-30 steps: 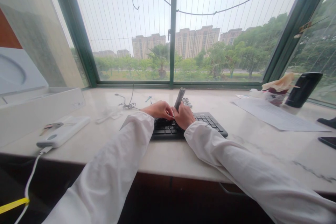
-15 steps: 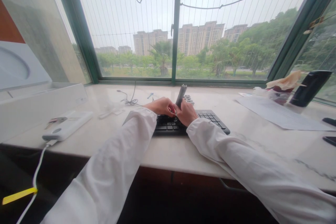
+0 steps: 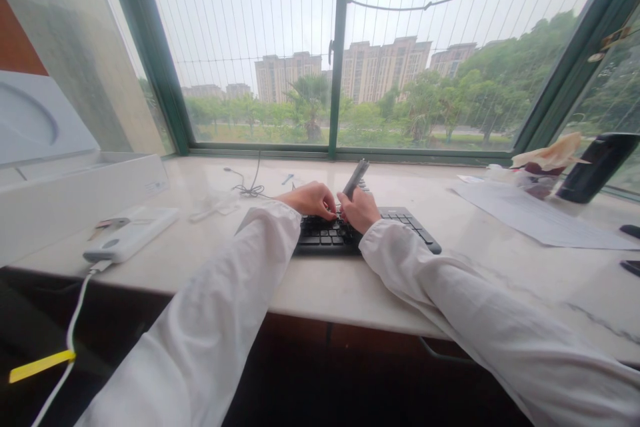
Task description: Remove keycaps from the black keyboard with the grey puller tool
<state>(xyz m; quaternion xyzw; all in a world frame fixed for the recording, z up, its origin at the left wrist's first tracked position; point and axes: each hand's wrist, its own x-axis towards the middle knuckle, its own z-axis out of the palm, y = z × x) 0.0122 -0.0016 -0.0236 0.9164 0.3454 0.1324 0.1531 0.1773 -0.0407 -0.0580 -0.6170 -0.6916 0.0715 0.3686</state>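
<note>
A black keyboard lies on the pale ledge in front of me. Over its upper middle, my left hand is closed, fingertips pinched together close to the keys; anything between them is too small to make out. Just right of it, my right hand is wrapped round a dark grey stick-shaped tool, which slants up and to the right. The tool's lower end is hidden by the fingers. Behind the right hand, small light-topped pieces, perhaps keycaps, are partly covered.
A thin dark cable lies coiled behind the left hand. Further left are a white power bank with keys on it and a white box. Paper sheets and a black cylinder are to the right.
My right hand has moved slightly right, away from the left fingertips, and the grey tool leans further right. The left hand stays over the keys. The view has shifted a little.
</note>
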